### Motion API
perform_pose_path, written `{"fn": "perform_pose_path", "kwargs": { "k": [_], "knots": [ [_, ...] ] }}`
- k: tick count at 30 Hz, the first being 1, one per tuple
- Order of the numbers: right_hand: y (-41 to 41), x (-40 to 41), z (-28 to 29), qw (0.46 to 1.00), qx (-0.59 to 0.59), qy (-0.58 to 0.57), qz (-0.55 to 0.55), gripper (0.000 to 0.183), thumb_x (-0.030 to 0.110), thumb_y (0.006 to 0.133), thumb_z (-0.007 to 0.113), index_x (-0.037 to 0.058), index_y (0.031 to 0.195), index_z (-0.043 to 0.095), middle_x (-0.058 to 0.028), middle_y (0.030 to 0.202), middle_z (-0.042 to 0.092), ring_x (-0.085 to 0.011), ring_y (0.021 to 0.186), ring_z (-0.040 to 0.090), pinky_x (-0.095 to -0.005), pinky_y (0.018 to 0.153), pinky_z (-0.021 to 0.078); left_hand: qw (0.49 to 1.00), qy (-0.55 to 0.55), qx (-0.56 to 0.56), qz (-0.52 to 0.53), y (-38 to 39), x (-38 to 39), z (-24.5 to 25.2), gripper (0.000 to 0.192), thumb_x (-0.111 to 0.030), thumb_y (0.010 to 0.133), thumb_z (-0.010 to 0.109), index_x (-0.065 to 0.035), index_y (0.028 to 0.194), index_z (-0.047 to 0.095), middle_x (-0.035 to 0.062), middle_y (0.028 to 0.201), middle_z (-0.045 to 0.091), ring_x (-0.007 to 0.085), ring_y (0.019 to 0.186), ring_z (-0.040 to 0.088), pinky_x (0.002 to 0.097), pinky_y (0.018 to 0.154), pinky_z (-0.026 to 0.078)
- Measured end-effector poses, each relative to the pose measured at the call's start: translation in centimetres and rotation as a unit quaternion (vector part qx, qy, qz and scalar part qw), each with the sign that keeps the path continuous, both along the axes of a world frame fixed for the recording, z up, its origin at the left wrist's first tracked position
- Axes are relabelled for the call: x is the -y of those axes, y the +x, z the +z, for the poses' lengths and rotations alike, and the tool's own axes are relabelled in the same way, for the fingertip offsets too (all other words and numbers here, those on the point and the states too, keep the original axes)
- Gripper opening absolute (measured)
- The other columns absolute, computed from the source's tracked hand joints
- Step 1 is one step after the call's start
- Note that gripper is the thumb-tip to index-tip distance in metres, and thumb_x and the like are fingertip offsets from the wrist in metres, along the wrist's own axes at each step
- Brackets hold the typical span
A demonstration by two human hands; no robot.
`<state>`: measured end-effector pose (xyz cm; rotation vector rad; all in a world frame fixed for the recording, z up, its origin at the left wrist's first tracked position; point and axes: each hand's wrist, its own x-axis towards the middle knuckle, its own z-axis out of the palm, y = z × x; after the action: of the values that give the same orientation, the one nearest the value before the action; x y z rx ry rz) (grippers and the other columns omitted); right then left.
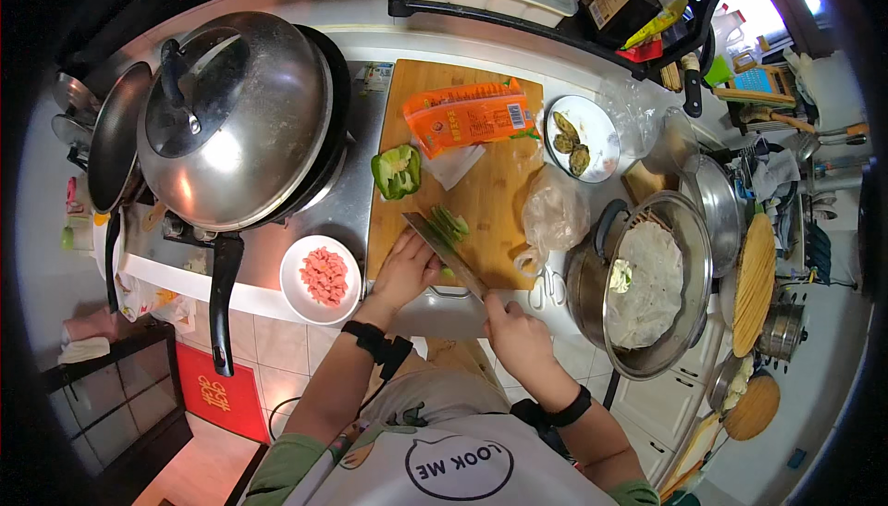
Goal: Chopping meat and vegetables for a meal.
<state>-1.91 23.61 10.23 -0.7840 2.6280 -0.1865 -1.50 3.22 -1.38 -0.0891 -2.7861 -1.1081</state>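
My right hand [517,336] grips the handle of a kitchen knife [451,256], whose blade slants up and left over the wooden cutting board [485,211]. Along the right side of the blade lie green pepper strips [449,223]. My left hand [406,266] is at the board's near left part, fingers bent close to the blade; whatever is under them is hidden. A cut piece of green pepper [397,171] rests at the board's left edge. Behind it lies an orange food packet [468,116]. A white bowl of diced pink meat [324,280] stands left of my left hand.
A lidded wok [236,124] with its handle pointing towards me stands on the left. Right of the board are a knotted plastic bag [555,211], white scissors [548,289], a plate with dark food pieces [583,138] and a pot under a glass bowl [655,284].
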Motion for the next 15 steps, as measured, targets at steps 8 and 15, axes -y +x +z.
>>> {"fn": "perform_pose_path", "kwargs": {
  "k": [8, 15],
  "knots": [
    [-1.4, 0.3, -3.1, 0.998, 0.023, -0.040, -0.041, 0.028, 0.014, 0.078, 0.055, 0.0056, 0.102, 0.043, -0.0213, 0.077, 0.057, -0.0379, 0.061, 0.060, -0.0456, 0.052, 0.0489, 0.998, 0.010, -0.065, 0.016, -0.6, -0.4, 0.0, 0.030, -0.008, 0.071, 0.060, -0.0019, 0.100, 0.059, 0.0150, 0.109, 0.053, 0.0336, 0.112, 0.045, 0.0400, 0.094, 0.040],
    [-0.1, -0.1, 1.3, 0.999, 0.032, -0.018, -0.013, 0.032, 0.019, 0.081, 0.052, 0.0084, 0.109, 0.042, -0.0204, 0.072, 0.058, -0.0378, 0.057, 0.061, -0.0471, 0.049, 0.0485, 0.998, 0.024, -0.055, 0.023, 0.0, -0.2, -0.2, 0.031, -0.009, 0.070, 0.061, -0.0018, 0.101, 0.058, 0.0150, 0.110, 0.053, 0.0344, 0.111, 0.044, 0.0407, 0.093, 0.040]
  ]
}}
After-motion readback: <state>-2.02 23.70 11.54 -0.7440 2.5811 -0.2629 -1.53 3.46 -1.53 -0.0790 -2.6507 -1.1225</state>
